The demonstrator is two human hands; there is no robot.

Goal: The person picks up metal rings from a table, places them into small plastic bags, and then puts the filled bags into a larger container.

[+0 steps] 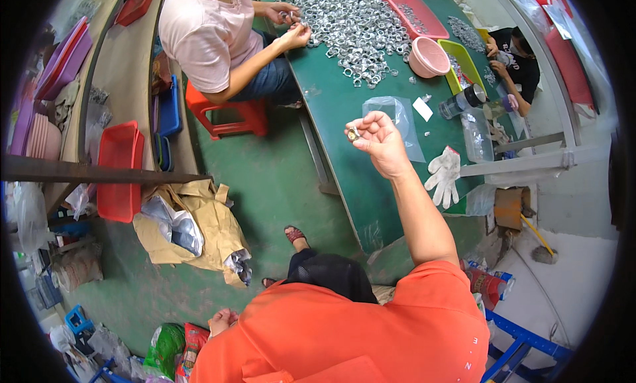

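Left side of the frame: red plastic basket (119, 164) by the shelving, then a torn brown paper sack (222, 234) on the floor. Lower left of centre: your left hand (222, 321), down beside your orange shirt (331, 330). Its fingers look curled but are partly hidden; can't tell if they hold anything.

Upper left: co-worker (199, 45) on a red stool (228, 114), hands at the edge of the heap of metal ring parts (361, 28) at upper centre.

Just right of centre: your right hand (385, 148), up over the green bench (361, 197). Fingers closed in a pinch on a small metal piece (353, 135), its yellowish face showing. Reads as a lift-and-inspect step, my guess. Next move calls for a steady pinch and a small wrist turn to show another side; too small to judge the finish from here.

Right of that: clear plastic bag (409, 131) behind your hand, white card (422, 109), pink bowl (428, 57) above, white glove (445, 177) below, then the clear plastic container (475, 138) beside it.
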